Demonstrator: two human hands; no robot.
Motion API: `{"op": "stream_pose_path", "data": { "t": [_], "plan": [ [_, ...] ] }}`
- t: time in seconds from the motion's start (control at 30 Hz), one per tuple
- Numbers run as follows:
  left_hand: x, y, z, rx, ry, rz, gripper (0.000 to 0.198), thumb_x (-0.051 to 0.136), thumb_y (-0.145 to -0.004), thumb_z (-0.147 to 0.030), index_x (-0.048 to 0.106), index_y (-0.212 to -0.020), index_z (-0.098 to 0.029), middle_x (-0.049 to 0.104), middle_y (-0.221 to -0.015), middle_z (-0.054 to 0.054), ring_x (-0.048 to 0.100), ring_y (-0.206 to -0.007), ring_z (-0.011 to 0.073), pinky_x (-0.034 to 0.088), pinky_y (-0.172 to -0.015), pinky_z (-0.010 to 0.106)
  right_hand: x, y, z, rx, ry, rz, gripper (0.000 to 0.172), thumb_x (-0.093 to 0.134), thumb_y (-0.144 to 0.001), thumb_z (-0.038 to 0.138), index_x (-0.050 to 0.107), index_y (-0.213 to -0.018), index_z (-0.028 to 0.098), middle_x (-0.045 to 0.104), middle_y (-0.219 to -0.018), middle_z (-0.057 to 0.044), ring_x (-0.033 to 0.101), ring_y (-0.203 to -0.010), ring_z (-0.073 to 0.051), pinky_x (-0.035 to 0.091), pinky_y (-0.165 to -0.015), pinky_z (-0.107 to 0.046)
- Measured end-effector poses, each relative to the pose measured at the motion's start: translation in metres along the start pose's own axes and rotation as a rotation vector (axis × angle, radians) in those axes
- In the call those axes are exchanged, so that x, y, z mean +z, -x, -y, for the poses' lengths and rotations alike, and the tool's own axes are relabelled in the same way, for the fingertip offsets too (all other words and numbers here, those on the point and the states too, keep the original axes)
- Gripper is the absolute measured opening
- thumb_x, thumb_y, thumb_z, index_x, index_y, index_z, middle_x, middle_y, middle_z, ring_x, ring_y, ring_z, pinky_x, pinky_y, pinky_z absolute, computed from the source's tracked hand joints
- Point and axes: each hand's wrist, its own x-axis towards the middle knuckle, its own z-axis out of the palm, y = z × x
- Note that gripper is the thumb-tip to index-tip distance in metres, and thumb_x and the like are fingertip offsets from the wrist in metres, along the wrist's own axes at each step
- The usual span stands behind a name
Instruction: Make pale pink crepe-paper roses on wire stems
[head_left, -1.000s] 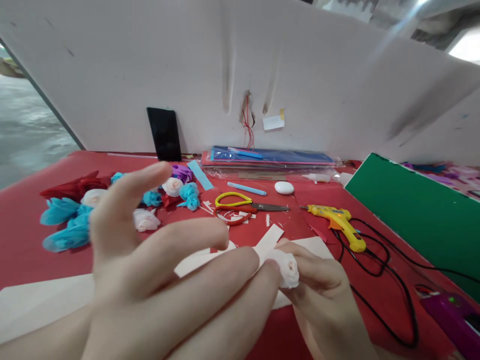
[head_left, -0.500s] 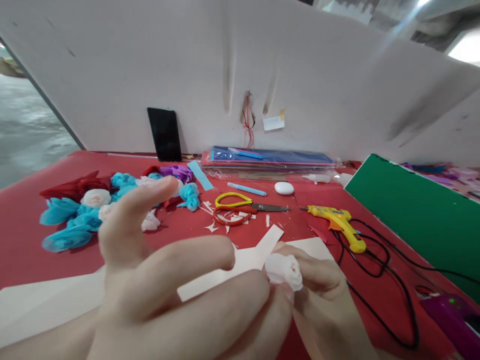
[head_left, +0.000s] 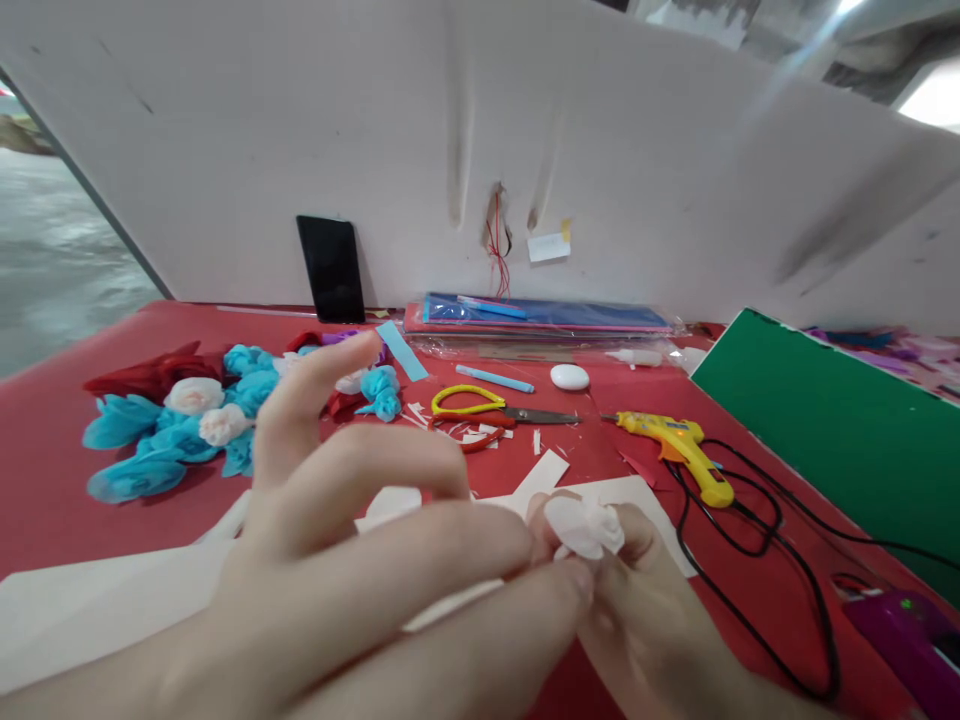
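Note:
A small white paper rose point(head_left: 583, 527) sits between the fingertips of both hands, low in the middle of the view. My right hand point(head_left: 660, 610) grips it from below and behind with curled fingers. My left hand point(head_left: 360, 570) reaches across from the left; its lower fingertips press on the rose while the index finger sticks up and away. White paper sheets point(head_left: 90, 600) lie on the red table point(head_left: 45, 450) under the hands.
Blue, white and red paper flowers point(head_left: 187, 415) lie at the left. Yellow-handled scissors point(head_left: 487, 405), a blue pen point(head_left: 495, 379), a white oval point(head_left: 569, 377) and a yellow glue gun point(head_left: 679, 445) with black cable lie behind. A green board point(head_left: 840, 430) is right, a phone point(head_left: 331, 268) leans on the wall.
The rose has been turned and shifted slightly right and up between the fingers. My left hand has moved right and closed in on it, uncovering more of the flower pile.

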Motion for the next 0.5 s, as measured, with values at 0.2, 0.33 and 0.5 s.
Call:
{"op": "stream_pose_path", "data": {
  "t": [0.2,0.33,0.5],
  "plan": [
    [0.007,-0.018,0.013,0.124,0.020,-0.038,0.024,0.074,-0.075,-0.005,0.070,-0.086,-0.026,0.074,-0.075,-0.015,0.062,-0.072,0.0107,0.044,-0.121,0.026,-0.002,-0.005,-0.003,-0.046,-0.101,0.075,0.005,0.089,-0.087,0.036,0.088,-0.082,0.035,0.069,-0.068,0.004,0.047,-0.062,-0.009,0.044,-0.065,-0.019],
    [0.006,-0.020,0.013,0.129,0.015,-0.027,0.022,0.078,-0.077,-0.006,0.068,-0.084,-0.024,0.072,-0.075,-0.015,0.061,-0.070,0.0085,0.044,-0.119,0.022,-0.001,-0.006,-0.003,-0.057,-0.116,0.087,0.003,0.089,-0.087,0.035,0.089,-0.086,0.037,0.070,-0.068,0.004,0.047,-0.061,-0.008,0.044,-0.064,-0.017],
    [0.007,-0.019,0.014,0.133,0.001,-0.038,0.021,0.081,-0.078,-0.011,0.069,-0.087,-0.025,0.074,-0.076,-0.014,0.062,-0.074,0.0111,0.043,-0.121,0.025,0.001,-0.004,0.000,-0.066,-0.048,0.076,0.007,0.089,-0.087,0.041,0.089,-0.081,0.039,0.069,-0.064,0.003,0.046,-0.062,-0.010,0.039,-0.060,-0.019]
  ]
}}
